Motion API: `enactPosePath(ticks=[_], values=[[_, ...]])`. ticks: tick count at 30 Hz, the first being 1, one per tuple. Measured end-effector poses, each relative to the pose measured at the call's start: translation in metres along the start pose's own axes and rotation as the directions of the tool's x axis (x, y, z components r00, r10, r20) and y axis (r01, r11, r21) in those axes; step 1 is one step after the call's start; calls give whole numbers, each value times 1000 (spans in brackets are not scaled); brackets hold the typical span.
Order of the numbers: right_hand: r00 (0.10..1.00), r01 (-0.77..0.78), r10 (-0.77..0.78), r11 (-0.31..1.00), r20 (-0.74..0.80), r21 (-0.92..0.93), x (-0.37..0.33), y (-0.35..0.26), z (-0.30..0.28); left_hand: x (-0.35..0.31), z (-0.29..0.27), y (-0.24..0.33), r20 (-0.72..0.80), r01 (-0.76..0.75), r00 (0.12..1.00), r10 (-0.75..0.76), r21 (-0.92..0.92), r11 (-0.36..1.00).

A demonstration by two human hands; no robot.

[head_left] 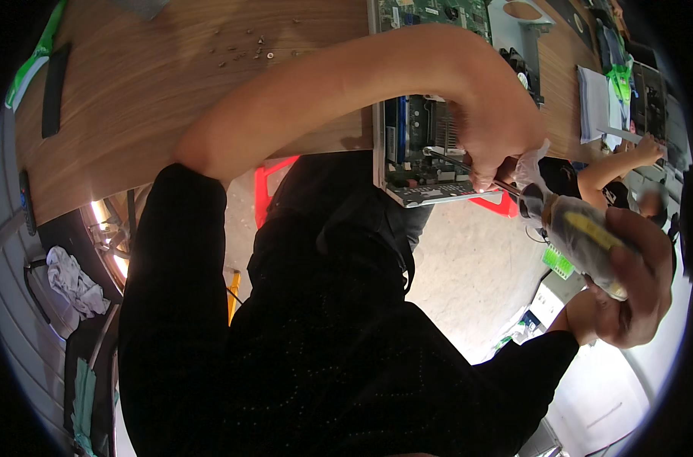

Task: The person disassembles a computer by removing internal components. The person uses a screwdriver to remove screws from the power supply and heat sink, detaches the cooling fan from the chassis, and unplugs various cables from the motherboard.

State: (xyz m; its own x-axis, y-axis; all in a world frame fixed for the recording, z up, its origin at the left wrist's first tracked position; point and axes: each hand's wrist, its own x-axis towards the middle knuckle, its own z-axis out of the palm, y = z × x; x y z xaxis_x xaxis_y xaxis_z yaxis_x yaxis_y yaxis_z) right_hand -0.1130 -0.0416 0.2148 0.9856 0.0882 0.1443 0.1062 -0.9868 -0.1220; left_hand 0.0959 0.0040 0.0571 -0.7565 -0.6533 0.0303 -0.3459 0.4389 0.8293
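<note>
Our right hand (642, 278) grips the wrapped screwdriver (578, 232); our left hand (502, 133) seems to pinch its shaft above the open chassis (434, 194), just beneath. We're likely working a screw; next calls for keeping the tip seated.

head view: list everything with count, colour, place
table: one, brown, top
metal case: one, silver, table's near edge
circuit board: one, green, in case
screwdriver: one, grey-yellow, reaching into case
screws: several, metallic, left of case
strip: one, black, table's left
papers: one stack, white, table's right
cloth: one, white, left
red plastic parts: two, red, around centre
other person: one, black clothing, right
rim clutter: uncounted, mixed, too blurred
left hand: one, bare, at screwdriver shaft
right hand: one, bare, gripping screwdriver
</note>
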Motion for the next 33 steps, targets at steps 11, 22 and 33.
enactPosePath(ticks=[11,22,33], values=[[996,72,-72,997,47,6,-13,-2,-7,-2,-2,4,51,-30,998,30,-4,1000],[994,89,-98,982,-43,-168,-16,0,3,-3,-2,1,111,-12,994,19,-62,998],[996,-8,11,999,87,-37,3,-20,5,0,0,-2,140,-6,990,13,-45,999]])
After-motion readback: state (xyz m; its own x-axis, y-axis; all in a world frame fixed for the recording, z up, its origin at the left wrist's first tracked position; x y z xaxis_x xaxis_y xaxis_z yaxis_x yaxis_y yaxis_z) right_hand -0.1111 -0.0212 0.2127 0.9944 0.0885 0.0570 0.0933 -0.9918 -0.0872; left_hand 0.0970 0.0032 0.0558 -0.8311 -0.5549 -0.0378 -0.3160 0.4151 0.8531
